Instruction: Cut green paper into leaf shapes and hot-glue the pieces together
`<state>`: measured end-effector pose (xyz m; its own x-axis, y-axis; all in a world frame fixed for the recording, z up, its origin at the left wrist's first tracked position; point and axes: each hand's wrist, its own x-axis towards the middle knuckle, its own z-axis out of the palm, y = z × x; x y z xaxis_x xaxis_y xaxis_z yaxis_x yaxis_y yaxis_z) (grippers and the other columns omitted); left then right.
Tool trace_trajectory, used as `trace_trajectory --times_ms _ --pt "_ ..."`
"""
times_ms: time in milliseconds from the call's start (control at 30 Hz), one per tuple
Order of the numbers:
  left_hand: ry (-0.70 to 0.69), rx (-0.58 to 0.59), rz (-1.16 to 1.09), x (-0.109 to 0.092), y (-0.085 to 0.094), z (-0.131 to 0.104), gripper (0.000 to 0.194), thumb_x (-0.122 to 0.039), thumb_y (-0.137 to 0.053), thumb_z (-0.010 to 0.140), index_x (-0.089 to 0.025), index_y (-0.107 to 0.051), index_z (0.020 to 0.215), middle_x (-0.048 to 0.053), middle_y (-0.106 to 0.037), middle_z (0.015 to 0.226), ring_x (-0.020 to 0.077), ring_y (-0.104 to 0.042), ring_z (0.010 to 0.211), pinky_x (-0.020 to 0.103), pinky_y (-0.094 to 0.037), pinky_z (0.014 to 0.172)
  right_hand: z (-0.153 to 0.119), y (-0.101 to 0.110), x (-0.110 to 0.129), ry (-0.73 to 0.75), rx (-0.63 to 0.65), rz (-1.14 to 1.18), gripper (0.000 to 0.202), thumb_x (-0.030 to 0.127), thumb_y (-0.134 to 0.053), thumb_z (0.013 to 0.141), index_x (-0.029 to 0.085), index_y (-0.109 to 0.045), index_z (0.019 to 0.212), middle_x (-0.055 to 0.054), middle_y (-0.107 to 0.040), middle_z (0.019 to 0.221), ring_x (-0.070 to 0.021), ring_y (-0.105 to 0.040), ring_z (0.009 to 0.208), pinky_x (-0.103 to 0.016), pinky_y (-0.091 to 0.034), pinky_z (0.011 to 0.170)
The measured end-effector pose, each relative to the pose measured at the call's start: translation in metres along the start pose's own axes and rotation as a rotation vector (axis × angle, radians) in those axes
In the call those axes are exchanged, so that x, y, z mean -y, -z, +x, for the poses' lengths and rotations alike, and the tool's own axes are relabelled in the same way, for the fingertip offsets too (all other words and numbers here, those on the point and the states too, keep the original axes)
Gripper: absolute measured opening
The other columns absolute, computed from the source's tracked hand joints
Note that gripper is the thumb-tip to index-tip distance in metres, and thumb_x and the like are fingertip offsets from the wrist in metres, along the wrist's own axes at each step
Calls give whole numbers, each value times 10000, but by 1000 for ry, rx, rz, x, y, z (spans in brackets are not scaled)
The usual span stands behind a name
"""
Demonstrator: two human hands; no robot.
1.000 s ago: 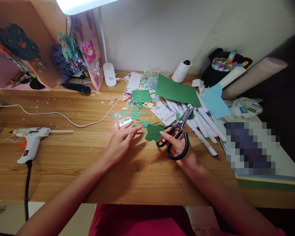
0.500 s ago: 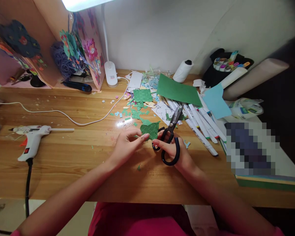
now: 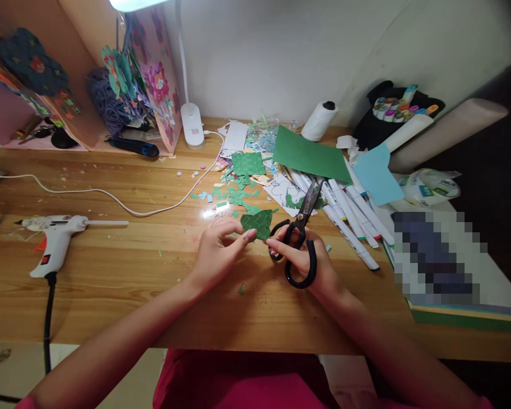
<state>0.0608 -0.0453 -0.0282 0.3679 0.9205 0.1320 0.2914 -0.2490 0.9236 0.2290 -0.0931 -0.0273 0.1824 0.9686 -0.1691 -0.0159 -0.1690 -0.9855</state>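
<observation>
A small green woven paper shape (image 3: 259, 222) is pinched between the fingertips of my left hand (image 3: 220, 249) and those of my right hand (image 3: 307, 262), just above the wooden desk (image 3: 145, 272). My right hand also grips black-handled scissors (image 3: 298, 233), fingers through the loops, blades nearly shut and pointing up and away to the right. Small green paper squares (image 3: 235, 196) lie scattered just beyond the shape.
A white glue gun (image 3: 55, 238) lies at the left with its black cord. A lamp base (image 3: 192, 128) and white cable sit behind. Green paper sheet (image 3: 309, 154), white markers (image 3: 349, 213), a blue sheet (image 3: 375, 173), a thread spool (image 3: 319, 120) and a marker case (image 3: 398, 108) crowd the right.
My left hand lifted from the desk and took the green shape's left edge. My right hand with the scissors moved left, and the shape came up off the desk between both hands.
</observation>
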Motion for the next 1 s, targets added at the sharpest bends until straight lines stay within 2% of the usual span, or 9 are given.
trace_trajectory --times_ms 200,333,400,500,600,700,833,933,1000 --pt "86 -13 -40 -1 7 3 336 -405 -579 811 -166 -531 579 -8 -514 634 129 -486 663 214 -359 596 5 7 -4 24 -143 -2 236 315 -755 672 170 -569 680 25 -582 603 -112 -565 551 -234 -457 540" --pt "159 6 -120 -1 10 5 326 -407 -584 804 -160 -550 595 -20 -514 618 113 -475 616 206 -349 569 12 17 -4 75 -261 41 275 272 -802 603 183 -549 660 41 -576 604 -96 -540 539 -218 -446 537" --pt "196 18 -157 -2 10 4 306 -410 -583 806 -157 -580 633 -15 -555 638 115 -498 621 206 -359 573 13 19 -3 78 -238 90 292 318 -801 612 184 -545 655 44 -570 588 -90 -533 524 -207 -443 527" --pt "198 34 -180 -4 8 3 281 -400 -573 817 -155 -625 689 16 -650 732 140 -565 712 217 -401 650 10 18 -1 -9 -8 264 412 586 -641 707 180 -567 689 28 -562 540 -109 -528 474 -231 -462 493" --pt "191 36 -179 -5 8 3 274 -395 -567 819 -157 -616 691 17 -657 742 144 -574 723 224 -405 665 5 13 1 -229 327 454 680 823 -442 631 167 -583 741 -8 -579 564 -152 -553 485 -324 -524 530" --pt "196 46 -74 0 13 5 294 -403 -546 820 -168 -536 643 -16 -556 623 133 -515 622 234 -374 591 -1 10 3 -395 577 525 822 893 -316 586 145 -590 789 -40 -589 632 -185 -592 557 -416 -542 639" --pt "76 104 462 9 26 9 323 -384 -522 828 -179 -458 587 14 -527 665 189 -503 728 301 -375 677 -5 12 2 -376 664 488 874 882 -208 638 132 -594 867 -61 -599 668 -219 -626 636 -448 -528 706" --pt "79 -17 802 12 33 9 276 -442 -573 793 -175 -558 727 84 -579 841 269 -506 874 379 -383 758 -7 13 2 -354 724 452 930 882 -131 640 122 -596 906 -85 -619 698 -232 -636 655 -454 -523 710" --pt "24 -116 814 11 34 10 335 -459 -615 770 -167 -597 931 128 -579 1031 299 -485 1004 418 -377 840 -8 13 4 -348 770 436 958 886 -95 627 121 -595 911 -90 -624 698 -236 -640 657 -449 -521 708"
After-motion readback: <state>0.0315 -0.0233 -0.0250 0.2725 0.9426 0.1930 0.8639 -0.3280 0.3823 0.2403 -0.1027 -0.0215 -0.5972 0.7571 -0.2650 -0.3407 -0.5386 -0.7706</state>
